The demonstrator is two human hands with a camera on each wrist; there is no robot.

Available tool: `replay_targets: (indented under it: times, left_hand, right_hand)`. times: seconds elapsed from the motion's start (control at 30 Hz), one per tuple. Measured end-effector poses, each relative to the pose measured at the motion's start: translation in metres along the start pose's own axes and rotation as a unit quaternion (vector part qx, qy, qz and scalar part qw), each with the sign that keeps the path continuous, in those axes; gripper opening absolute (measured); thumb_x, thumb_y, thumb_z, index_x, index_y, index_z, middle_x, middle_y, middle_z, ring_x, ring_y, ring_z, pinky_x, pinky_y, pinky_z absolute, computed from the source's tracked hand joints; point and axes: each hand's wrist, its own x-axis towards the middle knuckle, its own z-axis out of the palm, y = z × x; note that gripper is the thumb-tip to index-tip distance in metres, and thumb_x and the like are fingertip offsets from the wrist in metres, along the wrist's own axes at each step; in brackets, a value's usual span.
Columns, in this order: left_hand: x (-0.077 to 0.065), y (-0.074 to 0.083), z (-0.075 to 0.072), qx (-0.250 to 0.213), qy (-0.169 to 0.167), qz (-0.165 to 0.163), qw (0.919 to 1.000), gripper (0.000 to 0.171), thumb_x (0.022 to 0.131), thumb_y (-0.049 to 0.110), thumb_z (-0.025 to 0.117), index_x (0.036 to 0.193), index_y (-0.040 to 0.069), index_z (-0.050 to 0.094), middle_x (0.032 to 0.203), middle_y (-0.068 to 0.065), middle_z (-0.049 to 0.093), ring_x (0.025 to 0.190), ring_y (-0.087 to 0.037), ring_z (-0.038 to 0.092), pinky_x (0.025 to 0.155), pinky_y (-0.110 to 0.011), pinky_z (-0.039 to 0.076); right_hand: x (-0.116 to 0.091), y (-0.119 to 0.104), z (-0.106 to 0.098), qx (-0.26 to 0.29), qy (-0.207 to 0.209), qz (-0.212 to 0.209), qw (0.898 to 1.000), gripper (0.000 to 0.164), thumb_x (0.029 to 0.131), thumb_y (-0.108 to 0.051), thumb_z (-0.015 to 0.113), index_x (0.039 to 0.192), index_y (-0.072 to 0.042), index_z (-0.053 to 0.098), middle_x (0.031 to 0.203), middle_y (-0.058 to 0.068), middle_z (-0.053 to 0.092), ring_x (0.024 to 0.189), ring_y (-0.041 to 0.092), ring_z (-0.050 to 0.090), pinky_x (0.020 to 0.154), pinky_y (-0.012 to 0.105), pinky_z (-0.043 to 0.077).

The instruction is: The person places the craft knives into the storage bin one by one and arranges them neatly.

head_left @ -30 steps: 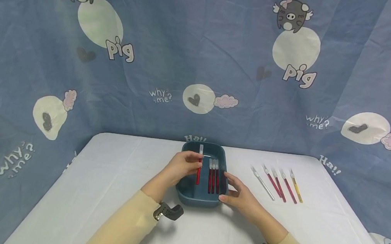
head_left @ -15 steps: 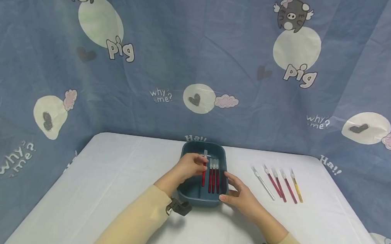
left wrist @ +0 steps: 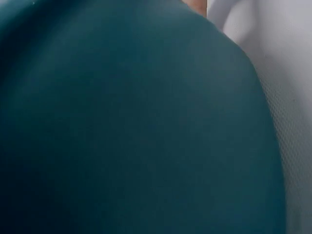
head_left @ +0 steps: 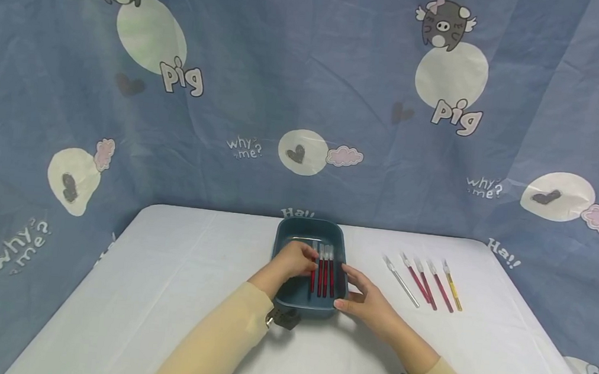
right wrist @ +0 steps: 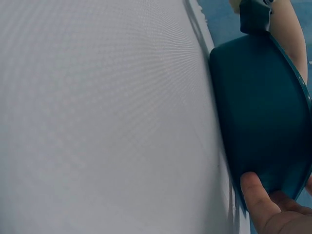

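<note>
A dark teal tray stands on the white table. Inside it, three red-handled craft knives with clear caps lie side by side, lengthwise. My left hand reaches over the tray's left side and pinches another red craft knife just left of that row; fingers cover part of it. At the tray's right front corner my right hand grips the side, its thumb on the outer wall in the right wrist view. The outer tray wall fills most of the left wrist view, where the held knife is hidden.
Several capped craft knives lie fanned out on the table right of the tray: a silver one, red ones and a yellow one. Behind the white table hangs a blue patterned cloth.
My left hand has moved right and toward the near side inside the tray, bringing the red craft knife alongside the row. My right hand stays on the tray's corner.
</note>
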Motion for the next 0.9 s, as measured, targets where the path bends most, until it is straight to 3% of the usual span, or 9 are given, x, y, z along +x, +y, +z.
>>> replay_targets:
  times: [0.1,0.3,0.57,0.9]
  left_hand:
    - [0.0010,-0.0021,0.0015,-0.007,-0.001,-0.011,0.9999,0.024,0.082,-0.014,0.071,0.106,-0.007,0.069,0.096,-0.015,0.067,0.074,-0.018,0.068,0.069,-0.031,0.061]
    - [0.0028,-0.0026,0.0032,0.023,0.004,-0.025,0.9994,0.022,0.083,-0.013,0.071,0.102,-0.004,0.070,0.096,-0.014,0.068,0.075,-0.019,0.069,0.067,-0.028,0.060]
    - [0.0029,-0.0037,0.0059,0.038,-0.003,-0.007,0.9992,0.021,0.083,-0.013,0.071,0.103,-0.004,0.069,0.094,-0.013,0.065,0.076,-0.019,0.069,0.068,-0.028,0.060]
    - [0.0069,-0.0064,0.0059,0.052,0.005,-0.009,0.9986,0.019,0.082,-0.012,0.073,0.099,-0.002,0.070,0.089,-0.010,0.065,0.072,-0.017,0.067,0.067,-0.029,0.060]
  right_hand:
    - [-0.0008,-0.0014,0.0004,0.000,-0.003,0.000,1.000,0.085,0.090,-0.011,0.076,0.159,-0.011,0.026,0.158,0.030,0.025,0.135,0.047,0.044,0.105,0.050,0.046]
    - [-0.0016,-0.0032,0.0010,-0.001,-0.004,-0.004,1.000,0.085,0.090,-0.011,0.076,0.159,-0.011,0.025,0.159,0.029,0.025,0.136,0.047,0.043,0.104,0.049,0.047]
    - [-0.0020,-0.0021,0.0007,0.012,-0.007,-0.005,1.000,0.085,0.090,-0.010,0.075,0.159,-0.011,0.025,0.159,0.029,0.024,0.136,0.048,0.042,0.103,0.047,0.048]
    - [-0.0008,-0.0005,0.0015,0.009,-0.002,-0.003,1.000,0.085,0.090,-0.010,0.076,0.159,-0.010,0.025,0.159,0.030,0.024,0.136,0.048,0.042,0.104,0.048,0.047]
